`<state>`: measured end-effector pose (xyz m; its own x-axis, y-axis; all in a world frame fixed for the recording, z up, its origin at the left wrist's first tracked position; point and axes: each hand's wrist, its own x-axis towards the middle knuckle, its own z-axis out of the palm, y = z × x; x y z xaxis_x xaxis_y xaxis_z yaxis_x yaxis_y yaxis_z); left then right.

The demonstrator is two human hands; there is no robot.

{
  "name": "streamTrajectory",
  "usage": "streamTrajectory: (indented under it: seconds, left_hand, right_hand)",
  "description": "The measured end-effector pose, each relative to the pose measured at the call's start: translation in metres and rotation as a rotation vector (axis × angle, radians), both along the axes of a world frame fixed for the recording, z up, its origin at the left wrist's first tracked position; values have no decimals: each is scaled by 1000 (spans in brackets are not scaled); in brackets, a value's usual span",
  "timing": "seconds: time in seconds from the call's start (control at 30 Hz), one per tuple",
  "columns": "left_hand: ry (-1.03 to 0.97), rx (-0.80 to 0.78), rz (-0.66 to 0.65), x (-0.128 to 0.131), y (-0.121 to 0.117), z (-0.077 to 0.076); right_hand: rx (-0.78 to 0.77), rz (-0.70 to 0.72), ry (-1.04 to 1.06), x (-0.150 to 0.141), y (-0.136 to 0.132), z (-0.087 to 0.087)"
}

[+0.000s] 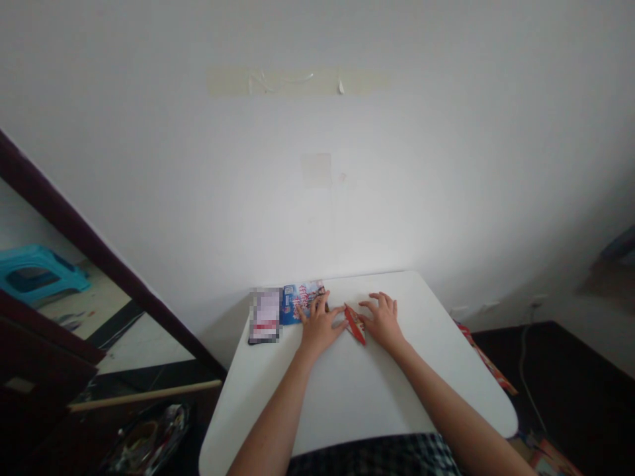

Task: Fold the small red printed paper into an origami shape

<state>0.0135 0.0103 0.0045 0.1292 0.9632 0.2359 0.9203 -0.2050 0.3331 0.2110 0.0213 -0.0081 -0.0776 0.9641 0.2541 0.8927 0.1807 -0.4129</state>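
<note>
A small folded red paper (355, 324) with a patterned middle lies on the white table (347, 396), its long shape pointed at both ends. At its left edge, my left hand (319, 324) holds it with thumb and forefinger; the other fingers spread over a blue printed booklet (292, 306). My right hand (384, 322) has its thumb and forefinger against the paper's right edge, the remaining fingers raised and bent. How firmly each hand pinches the paper is hard to see.
A phone-like flat object (266, 317), its face blurred, lies at the table's left edge. The wall (446, 165) meets the table's back edge. A blue stool (44, 271) shows at far left, above a dark bag (149, 436) on the floor. A cable (523, 370) hangs at right.
</note>
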Motion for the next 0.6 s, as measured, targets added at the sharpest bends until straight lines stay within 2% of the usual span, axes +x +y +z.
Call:
streamTrajectory:
  seconds: [0.1, 0.33, 0.6]
  left_hand:
    - [-21, 24, 0, 0, -2, 0]
    - [-85, 49, 15, 0, -2, -1]
    - [-86, 60, 17, 1, -1, -5]
  right_hand:
    - [28, 22, 30, 4, -2, 2]
    - [-14, 96, 16, 6, -4, 11]
    - [-29, 117, 43, 6, -3, 8]
